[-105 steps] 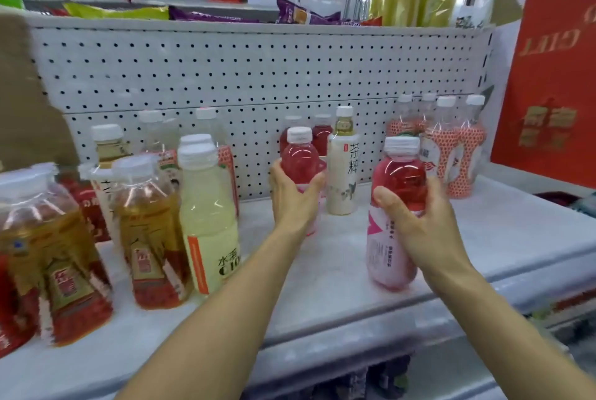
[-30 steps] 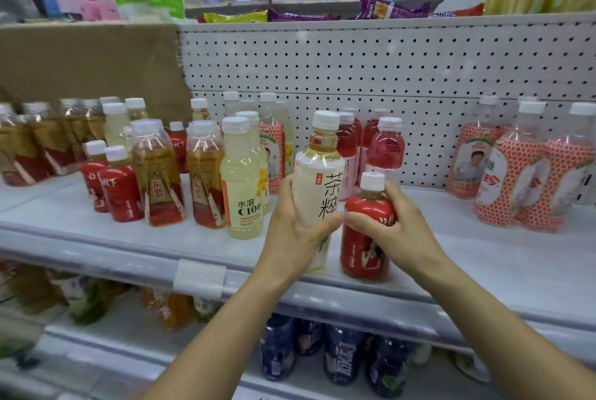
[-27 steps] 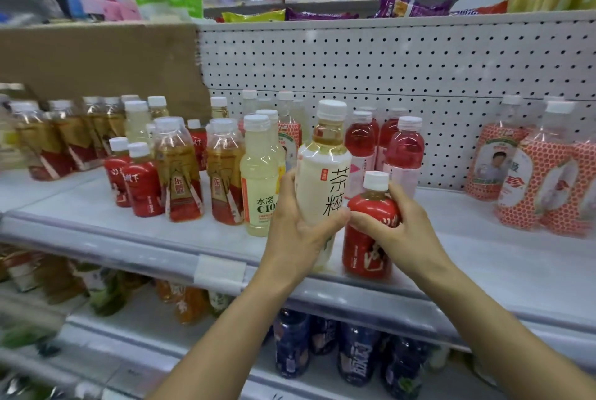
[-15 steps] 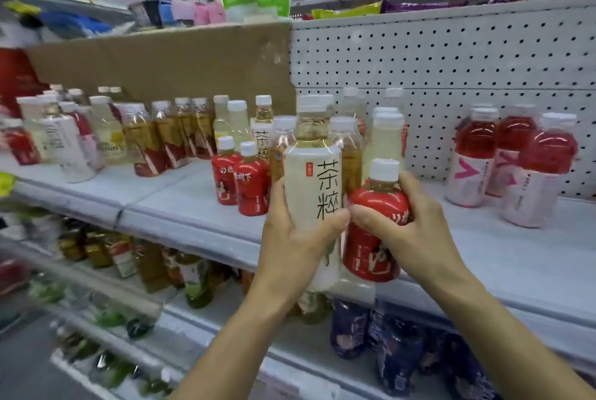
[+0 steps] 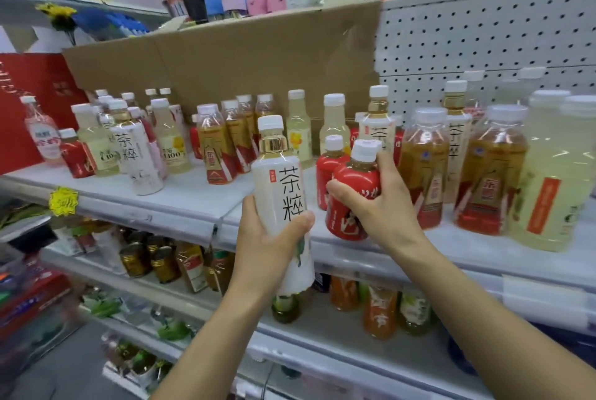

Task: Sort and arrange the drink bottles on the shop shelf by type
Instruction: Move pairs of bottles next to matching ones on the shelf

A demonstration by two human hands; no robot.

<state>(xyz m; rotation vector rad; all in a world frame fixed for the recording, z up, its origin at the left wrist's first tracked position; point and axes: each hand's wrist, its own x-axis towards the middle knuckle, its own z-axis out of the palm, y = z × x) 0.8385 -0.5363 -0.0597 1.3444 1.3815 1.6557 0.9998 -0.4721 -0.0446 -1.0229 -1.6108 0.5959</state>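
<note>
Running from left to right across the view, the shelf (image 5: 180,196) carries many drink bottles of mixed kinds. At its far side a brown cardboard (image 5: 245,54) sheet stands on the left and in the middle, and a white pegboard (image 5: 483,35) stands on the right. Under it a lower shelf (image 5: 322,332) holds more bottles, but they are blurred.

At the right end stands a big pale bottle (image 5: 554,180) with an orange label. Just left of it are two amber bottles (image 5: 493,174) with red labels. More amber ones stand in the middle, near the cardboard, with pale yellow ones among them.

The white bottle (image 5: 283,193), with black characters and a gold neck, is in the air before the near edge of the shelf, almost upright. The left hand (image 5: 267,248) grasps its lower half: the thumb lies across the front and the fingers go round the back. Bottles of the same kind stand on the shelf, one at the left (image 5: 135,154) and two at the right, behind the amber ones.

The red bottle (image 5: 351,206), with a white cap, is just right of the white one, tilted a little to the right, over the near part of the shelf. I cannot tell if its bottom touches the shelf. The right hand (image 5: 383,209) grasps it, thumb on the front, fingers curled round the shoulder beside the cap. A second red bottle (image 5: 325,174) stands just behind it.

A small yellow tag (image 5: 63,201) hangs on the shelf's front edge at the left.
</note>
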